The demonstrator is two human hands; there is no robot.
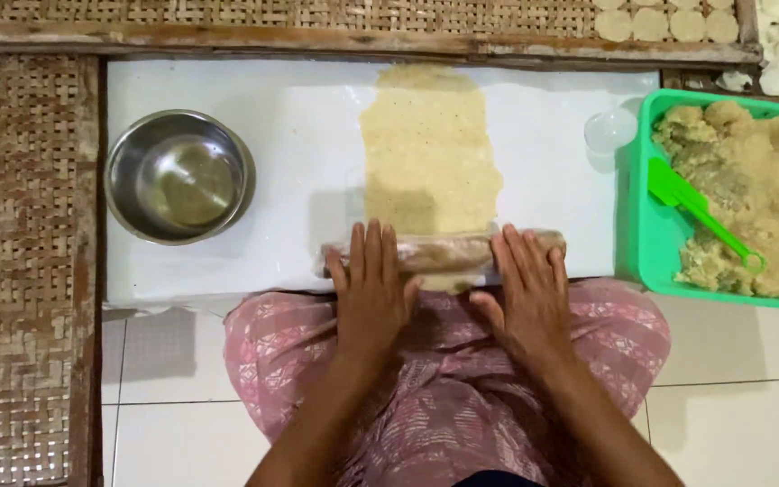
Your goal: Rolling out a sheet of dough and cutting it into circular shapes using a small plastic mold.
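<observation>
Both hands, left [370, 287] and right [528, 290], are laid flat with fingers spread on the roller [444, 252], judged stiff and best pressed near its ends; the dough [427, 149] is judged soft and easily torn.

No pkgs, labels, signs or screens in view. No printed wrappers, no tags, no displays anywhere in head-cam frame.
</observation>
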